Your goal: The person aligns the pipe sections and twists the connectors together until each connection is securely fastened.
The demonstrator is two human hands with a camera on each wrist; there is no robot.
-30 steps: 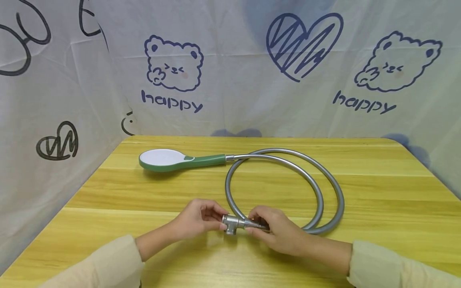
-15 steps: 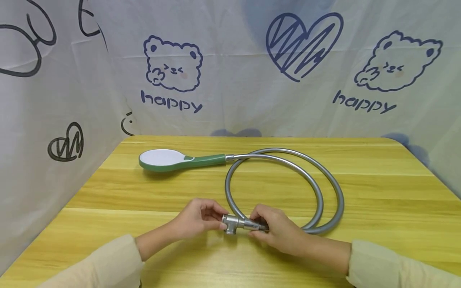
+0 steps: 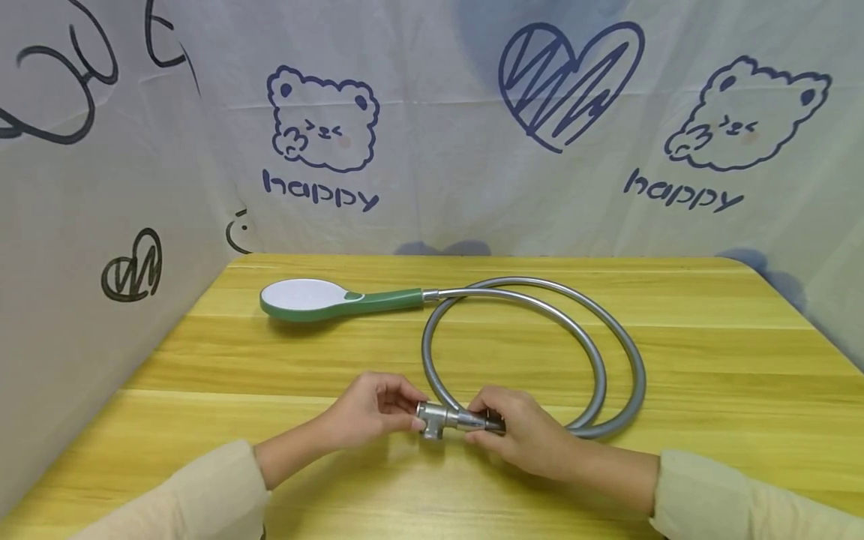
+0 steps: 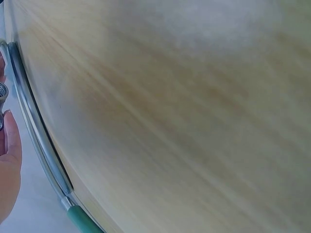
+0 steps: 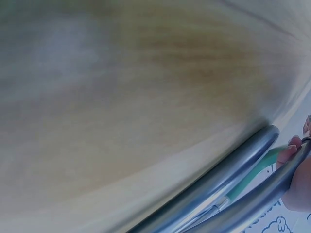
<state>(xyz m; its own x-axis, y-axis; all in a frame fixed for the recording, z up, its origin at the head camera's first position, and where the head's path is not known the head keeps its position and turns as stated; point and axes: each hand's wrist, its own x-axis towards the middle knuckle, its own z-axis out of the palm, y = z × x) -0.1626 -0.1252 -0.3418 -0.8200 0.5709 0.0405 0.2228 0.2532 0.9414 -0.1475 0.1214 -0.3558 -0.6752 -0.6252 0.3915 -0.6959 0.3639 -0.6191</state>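
Note:
My left hand (image 3: 367,414) pinches a small metal T-shaped valve (image 3: 433,421) between thumb and fingers, near the table's front. My right hand (image 3: 523,433) grips the end of a grey shower hose (image 3: 634,360), around its metal hose nut (image 3: 471,421). Valve and nut meet end to end; how far they are threaded cannot be seen. From there the hose coils in loops to a green shower head (image 3: 304,300) with a white face, lying further back on the left. In the left wrist view, the valve's threaded opening (image 4: 3,91) shows at the edge.
The yellow wood-grain table (image 3: 709,420) carries the hose coil to the right of centre. Behind and to the left hangs a white cloth (image 3: 432,135) with drawn bears, hearts and lettering.
My right fingers have shifted back along the hose nut, so more of it shows. My left hand and the valve stay in place, as does the shower head.

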